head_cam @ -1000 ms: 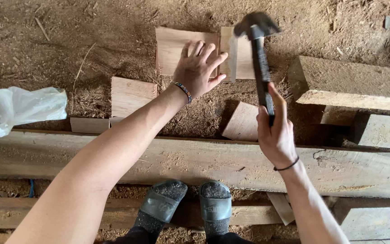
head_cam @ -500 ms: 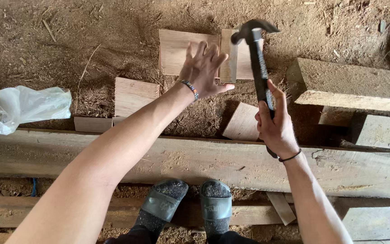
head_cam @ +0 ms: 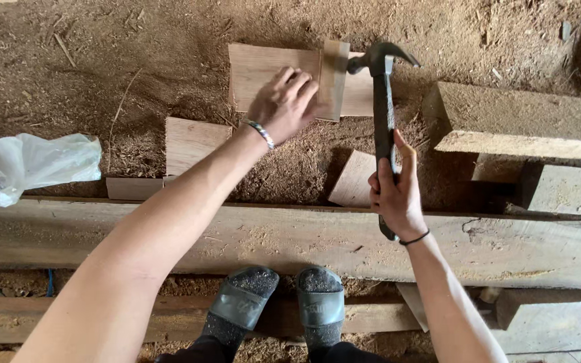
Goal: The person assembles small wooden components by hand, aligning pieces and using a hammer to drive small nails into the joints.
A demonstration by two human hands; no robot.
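My left hand (head_cam: 285, 101) reaches forward and grips the edge of a small thin wood board (head_cam: 333, 79) standing on edge over a flat square board (head_cam: 257, 74) on the sawdust ground. My right hand (head_cam: 394, 195) is shut on the handle of a dark claw hammer (head_cam: 382, 101), held upright with its head just right of the thin board. Both arms stretch over a long wooden beam (head_cam: 290, 242).
A clear plastic bag (head_cam: 28, 165) lies at the left on the beam's far side. Offcut boards (head_cam: 189, 141) and a tilted piece (head_cam: 354, 180) rest in the sawdust. Thick timber blocks (head_cam: 519, 124) sit at the right. My sandalled feet (head_cam: 280, 306) stand between the planks.
My left hand went from spread flat on the square board to gripping the thin board's edge. The hammer has shifted a little right and lower in view.
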